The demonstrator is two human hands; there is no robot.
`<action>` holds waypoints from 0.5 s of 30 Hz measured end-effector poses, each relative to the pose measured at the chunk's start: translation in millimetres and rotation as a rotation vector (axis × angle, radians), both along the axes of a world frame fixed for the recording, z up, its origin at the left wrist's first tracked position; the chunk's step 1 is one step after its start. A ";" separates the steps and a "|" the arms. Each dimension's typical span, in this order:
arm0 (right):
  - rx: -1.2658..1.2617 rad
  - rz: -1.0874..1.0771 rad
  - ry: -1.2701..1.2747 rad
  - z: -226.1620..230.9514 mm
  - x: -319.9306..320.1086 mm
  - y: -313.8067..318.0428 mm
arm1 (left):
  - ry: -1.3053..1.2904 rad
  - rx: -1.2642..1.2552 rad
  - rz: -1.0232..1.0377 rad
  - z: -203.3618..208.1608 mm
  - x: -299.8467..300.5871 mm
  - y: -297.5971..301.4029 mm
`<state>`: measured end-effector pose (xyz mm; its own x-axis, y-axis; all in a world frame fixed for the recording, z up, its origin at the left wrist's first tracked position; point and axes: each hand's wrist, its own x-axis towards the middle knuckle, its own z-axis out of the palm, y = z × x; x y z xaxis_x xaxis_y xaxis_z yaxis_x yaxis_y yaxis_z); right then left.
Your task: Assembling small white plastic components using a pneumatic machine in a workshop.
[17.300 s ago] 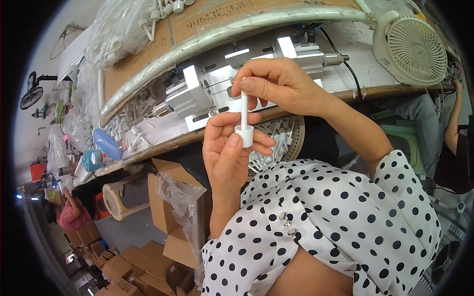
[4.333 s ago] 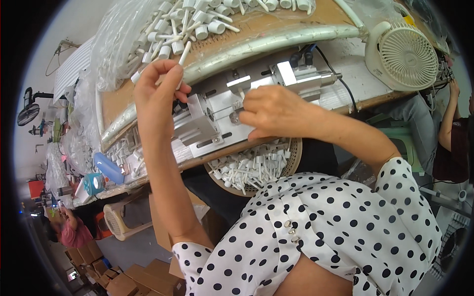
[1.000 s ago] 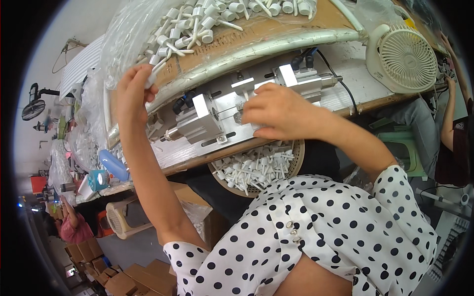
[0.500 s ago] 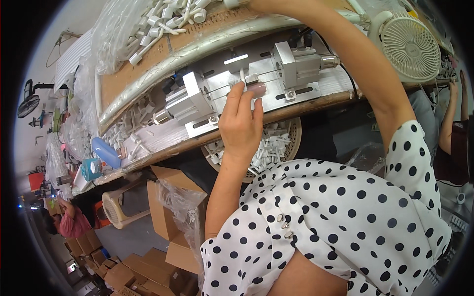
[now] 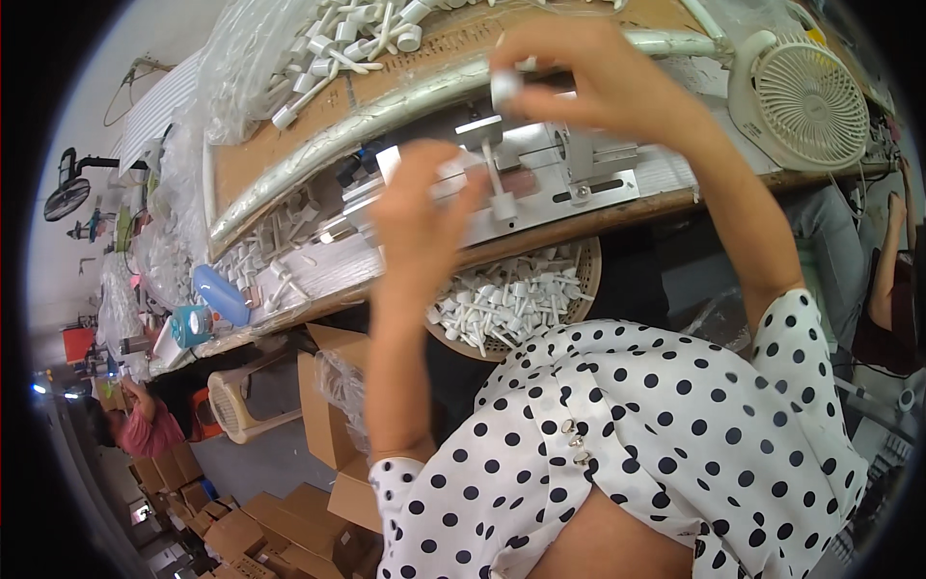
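My right hand (image 5: 593, 82) is raised over the far side of the metal fixture (image 5: 584, 159), pinching a white stemmed cap (image 5: 503, 89) between thumb and fingers. My left hand (image 5: 420, 207) hovers over the fixture's left part, smeared by motion, so its fingers cannot be read. Between the hands, another white stemmed cap (image 5: 503, 206) is seen in front of the fixture's middle, its stem pointing up; whether it rests on anything is unclear. A pinkish block (image 5: 521, 181) sits just beside it on the metal plate.
Many white stemmed caps (image 5: 357, 39) lie on the cardboard-lined tray (image 5: 253, 174) behind the fixture. A round basket (image 5: 590, 280) of similar pieces sits below the bench edge. A white fan (image 5: 805, 101) stands at the right, a blue plastic piece (image 5: 221, 294) at the left.
My right hand has come back from the far pile with a white cap. My left hand has moved left, away from the fixture's middle, where a stemmed cap now shows.
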<state>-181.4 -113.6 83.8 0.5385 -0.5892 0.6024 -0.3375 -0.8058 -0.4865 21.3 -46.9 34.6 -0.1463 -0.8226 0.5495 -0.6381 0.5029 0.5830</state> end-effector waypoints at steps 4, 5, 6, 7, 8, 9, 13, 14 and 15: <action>-0.148 0.186 0.045 -31.9 17.0 48.0 | -0.469 -0.406 0.316 41.4 97.1 -74.8; -0.156 0.211 0.075 -41.5 23.0 51.8 | -0.522 -0.365 0.336 36.9 120.2 -88.6; -0.158 0.208 0.074 -48.0 25.2 51.7 | -0.523 -0.367 0.334 36.0 130.0 -94.7; -0.153 0.189 0.138 -53.2 27.5 51.0 | -0.489 -0.188 0.321 35.1 138.5 -99.1; -0.147 0.162 0.206 -58.1 27.5 49.2 | -0.449 -0.012 0.299 35.4 140.4 -104.2; -0.149 0.155 0.208 -62.5 28.0 47.2 | -0.448 -0.016 0.293 37.1 143.7 -107.5; -0.241 0.101 0.249 -65.6 28.2 45.2 | -0.479 0.039 0.179 42.7 144.7 -103.5; -0.239 0.093 0.289 -62.6 29.2 44.2 | -0.522 0.061 0.150 47.2 143.6 -101.8; -0.252 0.097 0.286 -61.3 30.9 44.3 | -0.524 0.051 0.160 49.7 145.0 -99.0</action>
